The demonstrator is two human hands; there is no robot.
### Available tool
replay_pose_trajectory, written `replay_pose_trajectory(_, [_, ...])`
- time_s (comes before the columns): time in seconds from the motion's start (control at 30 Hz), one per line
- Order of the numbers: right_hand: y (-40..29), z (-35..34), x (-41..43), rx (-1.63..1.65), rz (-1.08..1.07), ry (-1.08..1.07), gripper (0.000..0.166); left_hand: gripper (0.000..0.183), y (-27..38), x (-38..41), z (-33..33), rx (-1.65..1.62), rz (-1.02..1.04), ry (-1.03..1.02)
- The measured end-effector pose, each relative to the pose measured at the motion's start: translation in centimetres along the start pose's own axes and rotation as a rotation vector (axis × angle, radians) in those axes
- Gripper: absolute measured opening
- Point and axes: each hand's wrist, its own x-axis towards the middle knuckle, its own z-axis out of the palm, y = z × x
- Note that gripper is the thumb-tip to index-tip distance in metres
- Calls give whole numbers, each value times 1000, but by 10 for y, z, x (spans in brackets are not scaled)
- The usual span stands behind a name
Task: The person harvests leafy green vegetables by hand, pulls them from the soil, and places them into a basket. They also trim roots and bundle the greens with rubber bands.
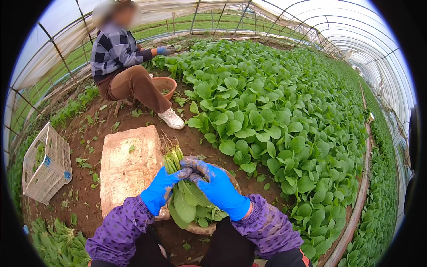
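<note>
A bunch of leafy greens (pixel 185 200), its pale stems and soil-covered roots pointing away from me, is held between both hands. My left hand (pixel 163 187), in a blue glove, wraps the stems from the left, its thumb across them. My right hand (pixel 217 187), in a muddy blue glove, touches the bunch from the right with bent fingers near the left thumb. Below the hands is a round basin (pixel 203 229) with more leaves in it, partly hidden by the bunch and my right hand. An upturned foam box (pixel 130 167) lies just left of the bunch.
A person (pixel 116 56) in a checked top sits at the back left beside an orange basin (pixel 170 87). A white plastic crate (pixel 50 167) stands at the left. Pulled greens (pixel 60 243) lie at the lower left. Dense growing greens (pixel 267 110) fill the right side.
</note>
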Motion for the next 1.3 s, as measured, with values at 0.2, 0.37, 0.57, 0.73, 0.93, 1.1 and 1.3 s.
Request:
replay_pose_trajectory(0.2, [73, -86, -54, 289, 131, 224, 31, 47, 13, -5, -6, 150, 96, 86])
replay_pose_trajectory(0.37, [271, -95, -200, -163, 511, 734, 33, 50, 19, -2, -57, 129, 144, 51])
replay_pose_trajectory(0.57, [314, -143, -395, -930, 740, 956, 32, 52, 26, -1, -66, 222, 135, 191])
replay_pose_trajectory(0.73, [284, -190, -483, -685, 1292, 666, 46, 48, 22, 4, -79, 212, 75, 165])
replay_pose_trajectory(0.93, [266, -166, -467, -703, 1596, 142, 74, 48, 9, 11, -60, 327, -11, 167])
replay_pose_trajectory(1.1, [258, -155, -489, -676, 1585, 11, 69, 47, 5, 13, -71, 331, -64, 169])
replay_pose_trajectory(1.3, [255, -136, -524, -789, 1481, 157, 60, 47, -3, 9, -49, 399, -27, 229])
